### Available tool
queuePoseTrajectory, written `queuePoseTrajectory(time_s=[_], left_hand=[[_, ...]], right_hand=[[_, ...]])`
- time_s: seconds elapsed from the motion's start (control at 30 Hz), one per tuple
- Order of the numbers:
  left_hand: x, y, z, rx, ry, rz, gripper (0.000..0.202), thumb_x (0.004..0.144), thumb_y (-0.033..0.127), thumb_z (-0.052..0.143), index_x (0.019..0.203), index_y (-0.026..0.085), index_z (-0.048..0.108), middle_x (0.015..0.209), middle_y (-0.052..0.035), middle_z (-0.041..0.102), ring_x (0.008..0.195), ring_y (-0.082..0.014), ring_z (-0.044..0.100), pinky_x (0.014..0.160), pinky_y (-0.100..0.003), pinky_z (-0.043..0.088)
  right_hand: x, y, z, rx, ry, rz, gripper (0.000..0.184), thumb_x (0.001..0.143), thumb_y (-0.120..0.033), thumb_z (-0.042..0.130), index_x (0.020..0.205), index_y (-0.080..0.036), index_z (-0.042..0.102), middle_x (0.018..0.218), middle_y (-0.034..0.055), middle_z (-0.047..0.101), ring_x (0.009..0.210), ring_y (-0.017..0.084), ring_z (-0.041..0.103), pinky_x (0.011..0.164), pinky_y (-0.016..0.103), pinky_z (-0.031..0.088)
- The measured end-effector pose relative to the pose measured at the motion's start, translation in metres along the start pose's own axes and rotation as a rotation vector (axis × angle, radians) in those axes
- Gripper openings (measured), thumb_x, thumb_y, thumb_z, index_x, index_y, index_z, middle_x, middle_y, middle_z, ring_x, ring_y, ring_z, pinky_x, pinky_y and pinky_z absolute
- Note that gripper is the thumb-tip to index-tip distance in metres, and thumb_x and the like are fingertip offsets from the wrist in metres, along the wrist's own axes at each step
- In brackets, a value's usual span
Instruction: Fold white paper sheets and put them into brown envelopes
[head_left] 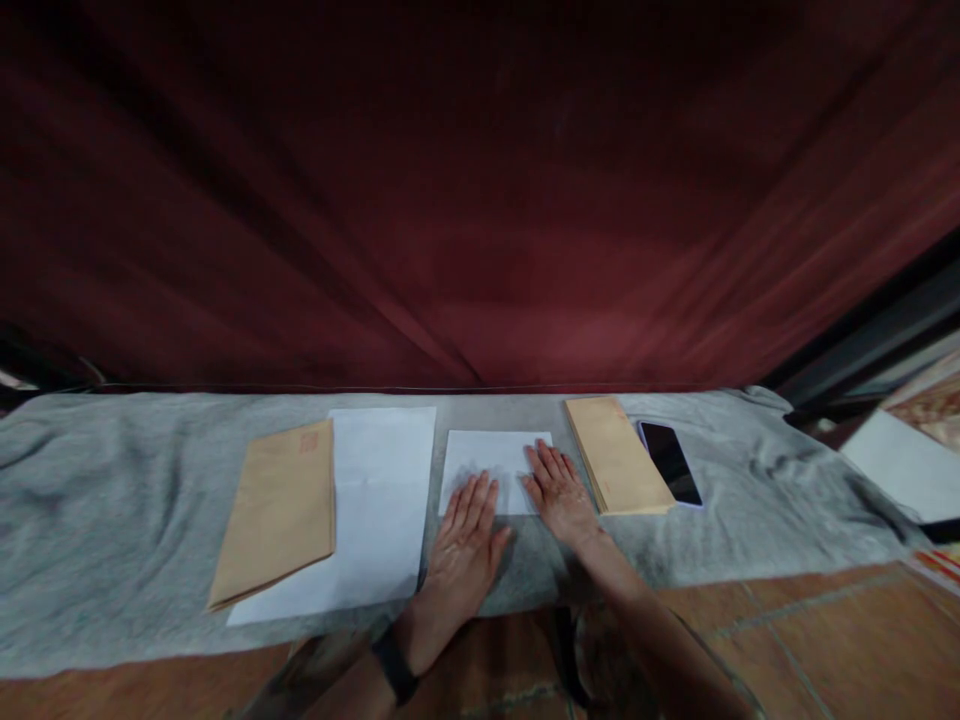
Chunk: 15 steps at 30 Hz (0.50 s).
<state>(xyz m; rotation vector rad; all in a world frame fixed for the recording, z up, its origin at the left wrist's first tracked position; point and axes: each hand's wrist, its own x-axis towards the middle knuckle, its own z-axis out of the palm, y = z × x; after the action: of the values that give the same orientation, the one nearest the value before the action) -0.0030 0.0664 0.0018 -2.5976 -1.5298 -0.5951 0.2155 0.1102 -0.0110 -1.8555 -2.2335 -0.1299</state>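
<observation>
A folded white sheet of paper lies flat on the grey cloth in front of me. My left hand rests with its fingers stretched out on the lower left part of that sheet, a dark band around the wrist. On its right edge lies my right hand, fingers also extended and flat. Left of the folded sheet are larger white sheets, partly covered by brown envelopes. A stack of brown envelopes sits just right of my right hand.
A phone lies partly beside the right stack of envelopes. The grey cloth is wrinkled toward both ends. A dark red curtain-like fabric rises behind it. Tiled floor shows in front, and a white object stands at far right.
</observation>
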Motion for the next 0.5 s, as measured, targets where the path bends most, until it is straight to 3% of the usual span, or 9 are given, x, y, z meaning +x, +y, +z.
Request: queuePoseTrajectory(time_s=[0.1,0.3,0.4,0.5], left_hand=[[-0.011,0.007,0.001,-0.011,-0.002,0.077,0.068,0.101,0.05,0.045,0.157,0.013,0.034,0.162,-0.0143,0.04,0.153,-0.0276,0.032,0.123,-0.049,0.034],[-0.029,-0.004,0.012,0.078,0.013,-0.091,0.077,0.099,0.056,0.043,0.155,0.004,0.036,0.158,-0.0245,0.042,0.15,-0.0341,0.037,0.118,-0.051,0.04],[-0.023,-0.008,0.01,0.121,0.008,-0.168,0.073,0.1,0.054,0.04,0.15,0.0,0.043,0.154,-0.0273,0.047,0.147,-0.0362,0.042,0.118,-0.053,0.039],[0.002,-0.008,0.003,0.101,-0.015,-0.137,0.063,0.102,0.042,0.037,0.15,0.003,0.044,0.156,-0.0225,0.046,0.147,-0.0319,0.042,0.12,-0.05,0.037]], right_hand=[[0.0,0.0,-0.001,0.004,-0.005,0.009,0.056,0.108,-0.042,0.036,0.159,-0.018,0.037,0.165,0.0107,0.034,0.151,0.027,0.034,0.122,0.047,0.029],[0.0,0.0,-0.001,-0.004,-0.02,0.018,0.056,0.108,-0.042,0.038,0.158,-0.019,0.037,0.165,0.0103,0.034,0.152,0.027,0.033,0.122,0.047,0.029],[-0.001,0.0,0.0,-0.009,-0.016,0.017,0.055,0.108,-0.041,0.037,0.158,-0.019,0.037,0.165,0.0101,0.033,0.151,0.027,0.033,0.122,0.046,0.028],[-0.001,0.0,0.001,-0.005,-0.001,0.009,0.054,0.108,-0.041,0.038,0.158,-0.019,0.038,0.165,0.0097,0.033,0.151,0.027,0.034,0.122,0.046,0.028]])
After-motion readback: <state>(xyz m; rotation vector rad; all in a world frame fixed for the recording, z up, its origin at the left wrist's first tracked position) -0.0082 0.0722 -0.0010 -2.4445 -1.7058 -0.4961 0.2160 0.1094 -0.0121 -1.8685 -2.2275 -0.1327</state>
